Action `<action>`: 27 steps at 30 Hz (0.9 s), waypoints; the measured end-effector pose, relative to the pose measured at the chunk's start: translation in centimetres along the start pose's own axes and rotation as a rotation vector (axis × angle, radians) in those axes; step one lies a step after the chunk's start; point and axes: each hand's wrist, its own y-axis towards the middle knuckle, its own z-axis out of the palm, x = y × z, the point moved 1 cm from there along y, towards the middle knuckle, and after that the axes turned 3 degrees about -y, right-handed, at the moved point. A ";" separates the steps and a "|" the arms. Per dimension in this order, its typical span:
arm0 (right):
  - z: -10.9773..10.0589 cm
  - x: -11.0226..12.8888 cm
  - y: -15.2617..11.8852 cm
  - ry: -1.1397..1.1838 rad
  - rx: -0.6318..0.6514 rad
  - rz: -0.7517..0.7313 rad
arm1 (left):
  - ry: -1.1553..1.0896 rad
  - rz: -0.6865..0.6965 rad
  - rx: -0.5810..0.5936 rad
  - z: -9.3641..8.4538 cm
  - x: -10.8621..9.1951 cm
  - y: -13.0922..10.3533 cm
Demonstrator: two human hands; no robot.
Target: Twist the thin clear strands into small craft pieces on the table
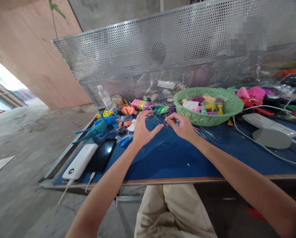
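Over the middle of the blue tabletop (163, 165), my left hand (144, 130) has its thumb and fingers spread apart. Thin clear strands (160, 123) stretch between it and my right hand (180, 125). The thumb and index finger of my right hand are pinched together at these strands; what exactly lies between the fingertips is too small to make out. Just behind my right hand stands a green basket (204, 119) holding small colourful pieces. Beyond my left hand lie green pieces (162, 109) and pink and yellow blocks (141, 104).
Blue and teal toy dinosaurs (98, 129), a white power bank (80, 162) and a black phone (103, 157) lie left. A plastic bottle (105, 98) stands by the perforated metal panel (128, 49). Right are a white cable (257, 145) and a grey round object (272, 138).
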 end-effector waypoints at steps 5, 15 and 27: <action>0.4 -0.4 -0.1 -0.006 -0.099 0.034 | 0.098 0.112 0.034 -0.1 0.0 0.1; 1.9 0.5 -0.6 -0.038 -0.097 0.041 | -0.081 -0.088 0.060 1.3 0.2 -0.4; 2.4 0.4 -0.9 -0.069 -0.089 0.019 | -0.134 -0.206 0.062 1.1 0.5 -0.3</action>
